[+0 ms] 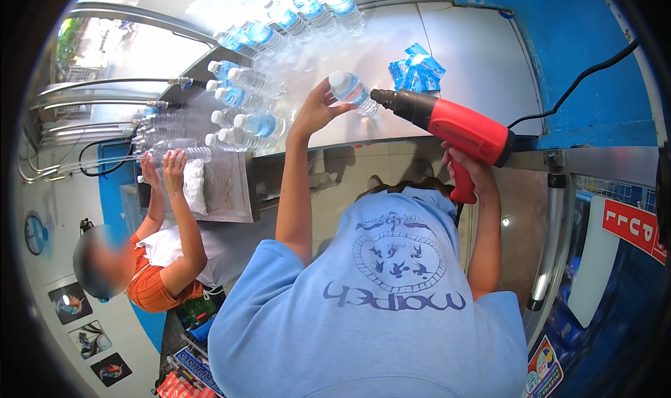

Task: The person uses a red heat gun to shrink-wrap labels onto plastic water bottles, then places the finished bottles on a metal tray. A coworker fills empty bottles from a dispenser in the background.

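Observation:
My left hand [321, 110] is closed round the side of a clear plastic water bottle [355, 96] with a white cap and a blue label. The bottle tilts, cap toward the upper left, over the metal counter [475, 55]. In my right hand [472, 167] is the handle of a red and black heat gun [465, 124]. Its dark nozzle points left and lies close beside the bottle; I cannot tell whether they touch. Just beyond the nozzle, a small pile of blue plastic labels [417, 69] rests on the counter.
Several labelled, capped bottles [307, 8] stand along the counter's far and left sides. A black cord [580, 83] runs from the heat gun to the upper right, past a blue wall [559, 20]. At left, a co-worker [168, 258] handles bottles by metal filling tubes [84, 164].

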{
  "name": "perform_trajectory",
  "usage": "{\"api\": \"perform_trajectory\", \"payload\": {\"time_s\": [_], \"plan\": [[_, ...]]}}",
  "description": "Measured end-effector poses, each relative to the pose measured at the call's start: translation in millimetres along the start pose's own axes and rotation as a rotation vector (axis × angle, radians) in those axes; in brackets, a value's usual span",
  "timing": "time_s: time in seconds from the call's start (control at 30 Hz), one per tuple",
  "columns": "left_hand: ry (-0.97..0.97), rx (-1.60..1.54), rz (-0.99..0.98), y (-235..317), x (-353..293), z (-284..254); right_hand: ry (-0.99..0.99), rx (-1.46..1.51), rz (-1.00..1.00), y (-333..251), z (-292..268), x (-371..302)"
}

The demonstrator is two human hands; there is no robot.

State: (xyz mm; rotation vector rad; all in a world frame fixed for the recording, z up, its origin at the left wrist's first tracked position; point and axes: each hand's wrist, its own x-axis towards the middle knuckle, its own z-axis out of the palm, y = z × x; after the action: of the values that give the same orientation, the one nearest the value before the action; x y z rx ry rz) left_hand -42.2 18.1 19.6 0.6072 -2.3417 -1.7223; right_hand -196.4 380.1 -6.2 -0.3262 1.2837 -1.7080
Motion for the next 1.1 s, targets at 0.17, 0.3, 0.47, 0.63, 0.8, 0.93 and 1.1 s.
{"api": "perform_trajectory", "payload": {"time_s": [0.17,0.3,0.47,0.63,0.8,0.93,1.1], "plan": [[-0.007,-0.001,-0.018,-2,3,-1,-0.006,-0.005,-0.009,-1,1,4],[-0.006,0.000,-0.043,0,2,-1,0.007,0.004,0.011,2,2,5],[-0.030,0.070,0.026,18,1,0,0.024,-0.033,0.020,7,0,4],[0.000,0.201,0.344,58,0,-16,0.019,-0.002,0.027,10,-1,5],[0.001,0.520,0.435,81,10,-18,0.085,-0.107,0.031,10,-7,1],[0.246,0.792,0.215,81,22,-4,0.075,0.025,-0.103,11,-8,-1],[0.340,0.923,0.107,77,51,-7,0.110,-0.117,-0.069,8,1,4]]}}
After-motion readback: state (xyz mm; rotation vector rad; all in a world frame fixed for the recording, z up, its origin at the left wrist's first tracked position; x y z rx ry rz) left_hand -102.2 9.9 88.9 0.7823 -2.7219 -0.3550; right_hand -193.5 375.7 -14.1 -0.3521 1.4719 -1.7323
